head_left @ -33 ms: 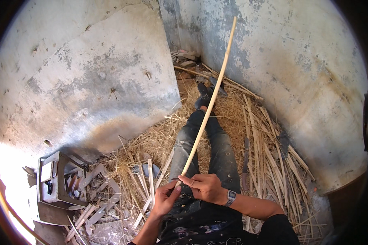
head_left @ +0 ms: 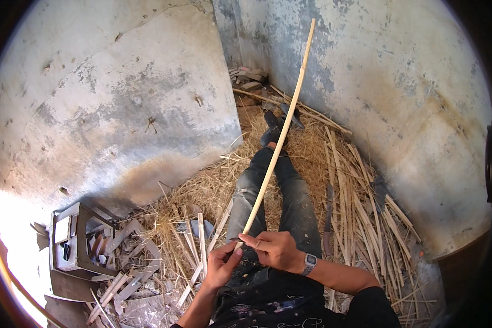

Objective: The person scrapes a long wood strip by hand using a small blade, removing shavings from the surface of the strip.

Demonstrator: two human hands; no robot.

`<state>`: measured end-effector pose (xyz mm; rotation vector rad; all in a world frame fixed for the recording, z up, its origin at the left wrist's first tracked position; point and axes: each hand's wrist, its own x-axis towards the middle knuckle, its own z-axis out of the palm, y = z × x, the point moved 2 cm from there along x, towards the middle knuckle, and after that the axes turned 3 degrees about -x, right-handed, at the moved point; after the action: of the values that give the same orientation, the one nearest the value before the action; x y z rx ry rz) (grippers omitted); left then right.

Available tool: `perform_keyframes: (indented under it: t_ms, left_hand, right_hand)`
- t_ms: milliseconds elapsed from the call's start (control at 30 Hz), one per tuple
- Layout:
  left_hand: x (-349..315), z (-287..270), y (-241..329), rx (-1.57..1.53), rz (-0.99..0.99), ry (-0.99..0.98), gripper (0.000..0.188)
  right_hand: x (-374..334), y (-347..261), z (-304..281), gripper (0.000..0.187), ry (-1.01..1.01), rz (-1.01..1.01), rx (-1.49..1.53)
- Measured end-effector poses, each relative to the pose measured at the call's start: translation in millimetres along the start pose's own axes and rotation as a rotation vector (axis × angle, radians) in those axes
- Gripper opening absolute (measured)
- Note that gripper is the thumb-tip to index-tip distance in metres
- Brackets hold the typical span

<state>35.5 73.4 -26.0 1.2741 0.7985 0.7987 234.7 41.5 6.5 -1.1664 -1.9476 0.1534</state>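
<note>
A long pale bamboo strip (head_left: 267,177) slants up and away from my hands over my outstretched legs. My left hand (head_left: 222,266) is closed round its near end, thumb along it. Just above that grip, my right hand (head_left: 277,251), with a watch on its wrist, is curled, its thumb tip against the strip. A thin dark knife blade (head_left: 235,239) shows beside the strip at the right thumb; any handle is hidden in the fist.
Many split bamboo strips (head_left: 361,197) lie along the right wall. Shavings (head_left: 169,218) cover the floor round my legs. A box-like frame with scraps (head_left: 81,240) stands at lower left. A large worn panel (head_left: 142,98) leans at left; rubble (head_left: 251,76) fills the far corner.
The strip's far tip has shifted slightly up and to the left. Both hands stay in nearly the same place, with the same grip.
</note>
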Motion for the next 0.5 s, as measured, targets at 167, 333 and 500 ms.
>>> perform_keyframes:
  t_ms: [167, 333, 500]
  left_hand:
    - [-1, -5, 7, -0.13, -0.059, -0.068, 0.04]
    - [-18, -17, -6, -0.201, -0.105, -0.086, 0.04]
    - [-31, -26, -10, -0.11, -0.127, -0.106, 0.037]
  right_hand:
    - [29, 37, -25, 0.046, 0.278, -0.018, -0.05]
    - [60, 66, -75, 0.032, 0.427, 0.249, 0.006]
    - [68, 84, -109, 0.031, 0.574, 0.24, -0.132]
